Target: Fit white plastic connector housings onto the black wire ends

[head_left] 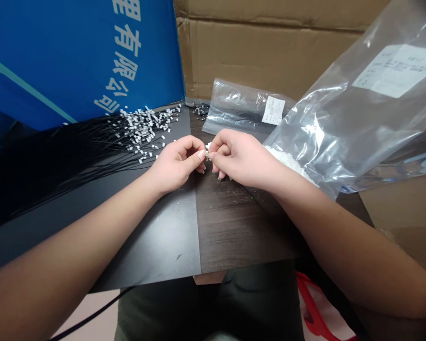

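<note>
My left hand (177, 163) is closed, thumb and forefinger pinching a small white connector (206, 154). From the other side my right hand (243, 158) comes in, its fingertips pinched together at the same piece. Any wire in that pinch is too fine to make out. Behind the fingertips, a few white bits (208, 145) are partly hidden. Left of my hands lies a thick bundle of black wires (57, 156), many tipped with white connectors (142, 125). Beside my right wrist, a heap of small white pieces (287, 158) spills at the mouth of a large clear plastic bag (326, 113).
A flat clear bag (234, 106) with a label lies at the back of the dark table (230, 232). A blue panel (74, 52) with white lettering stands back left, cardboard (262, 57) behind. A dark grey sheet (156, 237) covers the left side. Something red (314, 308) hangs below right.
</note>
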The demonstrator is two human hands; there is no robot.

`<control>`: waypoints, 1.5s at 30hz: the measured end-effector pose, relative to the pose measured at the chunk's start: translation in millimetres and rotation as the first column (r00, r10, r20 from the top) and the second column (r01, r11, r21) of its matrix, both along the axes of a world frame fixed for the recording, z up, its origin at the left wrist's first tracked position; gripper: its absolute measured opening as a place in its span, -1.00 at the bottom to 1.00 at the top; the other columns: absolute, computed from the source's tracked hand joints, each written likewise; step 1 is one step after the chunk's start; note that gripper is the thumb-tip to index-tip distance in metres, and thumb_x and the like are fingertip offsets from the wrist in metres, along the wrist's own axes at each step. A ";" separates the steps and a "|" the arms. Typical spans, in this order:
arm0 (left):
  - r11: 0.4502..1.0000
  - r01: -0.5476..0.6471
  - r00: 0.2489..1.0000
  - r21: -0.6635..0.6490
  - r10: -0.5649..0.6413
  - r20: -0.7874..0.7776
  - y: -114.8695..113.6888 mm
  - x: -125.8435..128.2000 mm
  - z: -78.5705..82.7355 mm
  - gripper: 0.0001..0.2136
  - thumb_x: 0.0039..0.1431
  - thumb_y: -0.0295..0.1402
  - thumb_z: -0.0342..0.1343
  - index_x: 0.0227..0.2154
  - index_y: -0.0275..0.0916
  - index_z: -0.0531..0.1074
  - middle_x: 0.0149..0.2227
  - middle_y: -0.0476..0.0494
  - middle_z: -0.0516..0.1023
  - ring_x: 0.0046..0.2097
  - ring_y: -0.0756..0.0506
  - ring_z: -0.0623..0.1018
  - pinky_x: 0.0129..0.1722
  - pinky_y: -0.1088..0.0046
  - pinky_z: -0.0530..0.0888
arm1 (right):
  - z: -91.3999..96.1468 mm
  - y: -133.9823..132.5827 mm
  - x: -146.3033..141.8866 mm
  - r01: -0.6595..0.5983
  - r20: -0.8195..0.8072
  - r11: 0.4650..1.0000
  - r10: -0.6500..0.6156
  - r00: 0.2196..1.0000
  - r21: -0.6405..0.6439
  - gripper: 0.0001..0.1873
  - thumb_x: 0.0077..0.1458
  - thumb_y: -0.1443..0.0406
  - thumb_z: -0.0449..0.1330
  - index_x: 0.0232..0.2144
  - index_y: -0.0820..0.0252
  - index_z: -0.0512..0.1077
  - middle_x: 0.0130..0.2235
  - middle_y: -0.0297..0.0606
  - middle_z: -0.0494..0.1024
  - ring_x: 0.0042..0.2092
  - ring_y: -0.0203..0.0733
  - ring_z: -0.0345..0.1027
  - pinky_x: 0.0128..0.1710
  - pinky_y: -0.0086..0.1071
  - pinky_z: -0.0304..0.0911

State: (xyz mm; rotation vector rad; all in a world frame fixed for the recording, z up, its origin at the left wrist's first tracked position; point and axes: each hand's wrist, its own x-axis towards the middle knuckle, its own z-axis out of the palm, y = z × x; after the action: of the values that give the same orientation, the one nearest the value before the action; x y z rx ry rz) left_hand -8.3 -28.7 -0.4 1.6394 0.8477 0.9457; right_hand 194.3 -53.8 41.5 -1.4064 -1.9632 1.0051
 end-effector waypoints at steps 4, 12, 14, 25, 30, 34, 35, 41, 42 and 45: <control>1.000 0.014 0.999 -0.018 -0.014 0.033 -0.1 0.1 -1.4 -0.61 0.26 0.01 0.39 -0.29 -0.24 0.47 -0.40 -0.06 0.57 -0.37 -0.03 0.57 -0.32 0.44 0.52 | -2.2 1.0 0.2 -0.027 -0.088 0.995 0.019 0.996 -0.092 -0.87 0.28 0.41 0.26 -0.23 0.12 0.36 -0.39 -0.34 0.68 -0.40 -0.25 0.58 -0.40 -0.43 0.34; 0.998 0.039 0.997 -0.043 -0.035 0.074 -0.3 -0.2 -4.0 -0.62 0.29 -0.03 0.37 -0.29 -0.25 0.44 -0.40 -0.07 0.58 -0.37 -0.01 0.55 -0.30 0.44 0.51 | -8.4 5.3 1.2 -0.028 -0.195 0.987 -0.002 0.981 -0.156 -0.83 0.35 0.40 0.26 -0.20 0.12 0.31 -0.34 -0.25 0.72 -0.33 -0.21 0.65 -0.42 -0.45 0.43; 0.998 0.034 0.997 -0.048 -0.031 0.075 -0.8 0.3 -4.0 -0.64 0.30 -0.05 0.37 -0.29 -0.24 0.44 -0.39 -0.07 0.58 -0.37 -0.01 0.55 -0.31 0.44 0.51 | -10.4 6.1 2.4 -0.041 -0.195 0.988 0.012 0.981 -0.149 -0.84 0.36 0.39 0.26 -0.20 0.12 0.31 -0.34 -0.25 0.72 -0.32 -0.21 0.65 -0.43 -0.46 0.42; 0.998 0.034 0.994 -0.053 -0.029 0.103 1.3 -0.1 -6.2 -0.62 0.27 -0.02 0.38 -0.30 -0.25 0.45 -0.39 -0.06 0.57 -0.38 0.00 0.55 -0.32 0.46 0.50 | -11.4 6.2 2.6 -0.059 -0.222 0.979 0.014 0.975 -0.194 -0.80 0.32 0.37 0.32 -0.15 0.12 0.34 -0.33 -0.25 0.72 -0.29 -0.18 0.68 -0.44 -0.47 0.47; 0.997 0.031 0.993 -0.066 -0.023 0.119 3.0 -1.5 -7.9 -0.61 0.26 -0.01 0.39 -0.28 -0.26 0.46 -0.40 -0.05 0.57 -0.38 0.00 0.55 -0.31 0.46 0.52 | -5.6 6.6 2.2 -0.048 -0.238 0.967 -0.014 0.971 -0.251 -0.87 0.32 0.41 0.29 -0.17 0.18 0.39 -0.30 -0.18 0.73 -0.32 -0.19 0.66 -0.47 -0.46 0.48; 0.996 0.014 0.993 -0.084 -0.004 0.118 3.3 -1.4 -8.2 -0.63 0.26 -0.05 0.40 -0.27 -0.26 0.46 -0.41 -0.05 0.56 -0.38 -0.01 0.57 -0.31 0.45 0.53 | -6.0 8.3 3.0 -0.052 -0.249 0.964 -0.015 0.969 -0.260 -0.88 0.39 0.39 0.20 -0.27 0.19 0.40 -0.34 -0.18 0.70 -0.36 -0.22 0.63 -0.48 -0.45 0.48; 0.996 0.010 0.993 -0.085 0.000 0.116 3.2 -1.4 -8.2 -0.64 0.26 -0.06 0.40 -0.27 -0.25 0.47 -0.40 -0.05 0.56 -0.38 -0.01 0.57 -0.31 0.45 0.53 | -6.2 8.6 3.1 -0.054 -0.248 0.966 -0.011 0.969 -0.254 -0.86 0.40 0.39 0.18 -0.28 0.18 0.40 -0.36 -0.19 0.69 -0.37 -0.23 0.62 -0.48 -0.45 0.47; 0.996 0.012 0.994 -0.086 -0.003 0.105 3.1 -1.9 -7.7 -0.67 0.27 -0.10 0.39 -0.27 -0.26 0.47 -0.39 -0.05 0.56 -0.37 -0.02 0.59 -0.30 0.44 0.55 | -6.7 8.9 3.9 -0.079 -0.235 0.974 0.028 0.972 -0.211 -0.88 0.38 0.42 0.19 -0.27 0.18 0.42 -0.41 -0.29 0.66 -0.43 -0.31 0.57 -0.47 -0.48 0.45; 0.996 0.012 0.995 -0.084 -0.003 0.105 3.2 -1.9 -7.7 -0.68 0.27 -0.10 0.39 -0.27 -0.25 0.47 -0.39 -0.05 0.56 -0.37 -0.02 0.59 -0.31 0.44 0.56 | -6.7 8.9 4.0 -0.081 -0.234 0.975 0.032 0.972 -0.204 -0.89 0.38 0.41 0.20 -0.26 0.18 0.42 -0.41 -0.30 0.65 -0.44 -0.31 0.56 -0.46 -0.49 0.45; 0.997 0.012 0.995 -0.074 -0.004 0.101 3.3 -1.7 -7.5 -0.68 0.27 -0.10 0.39 -0.27 -0.25 0.47 -0.40 -0.05 0.56 -0.38 -0.01 0.59 -0.32 0.45 0.55 | -6.1 8.5 4.4 -0.089 -0.230 0.976 0.041 0.972 -0.199 -0.88 0.38 0.41 0.19 -0.27 0.18 0.44 -0.42 -0.31 0.64 -0.45 -0.33 0.54 -0.46 -0.49 0.44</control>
State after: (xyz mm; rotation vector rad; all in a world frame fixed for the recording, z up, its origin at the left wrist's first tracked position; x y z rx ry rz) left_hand -10.0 -25.4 -7.9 1.5169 0.7977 0.9718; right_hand 198.7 -45.2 35.5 -1.2764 -1.7894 1.3715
